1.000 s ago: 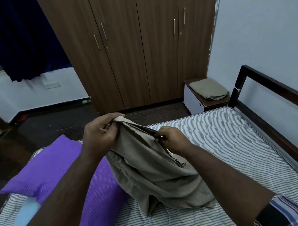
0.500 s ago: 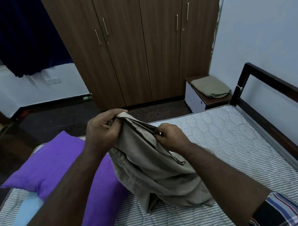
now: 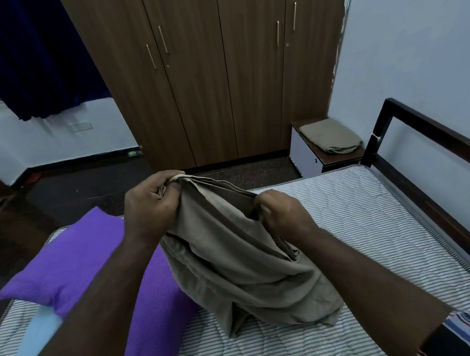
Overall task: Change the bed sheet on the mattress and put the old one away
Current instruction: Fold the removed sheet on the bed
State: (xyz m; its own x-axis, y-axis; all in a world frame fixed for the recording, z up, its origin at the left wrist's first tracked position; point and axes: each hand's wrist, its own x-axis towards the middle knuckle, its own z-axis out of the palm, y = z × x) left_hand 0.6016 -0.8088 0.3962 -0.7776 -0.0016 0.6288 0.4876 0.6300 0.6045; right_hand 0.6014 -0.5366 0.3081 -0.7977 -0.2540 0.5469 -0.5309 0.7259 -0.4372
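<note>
A crumpled beige bed sheet hangs in folds from both hands, its lower end resting on the bare striped mattress. My left hand grips the gathered top edge of the sheet at the left. My right hand pinches the same edge a little lower to the right. A second beige sheet, folded flat, lies on the small bedside cabinet past the mattress's far corner.
A purple pillow lies on the mattress at the left, with a light blue cloth below it. A dark bed frame rail runs along the right wall. A brown wardrobe stands beyond dark floor.
Both hands keep their grip on the sheet's top edge and have drawn slightly apart. The view has shifted a little downward and right.
</note>
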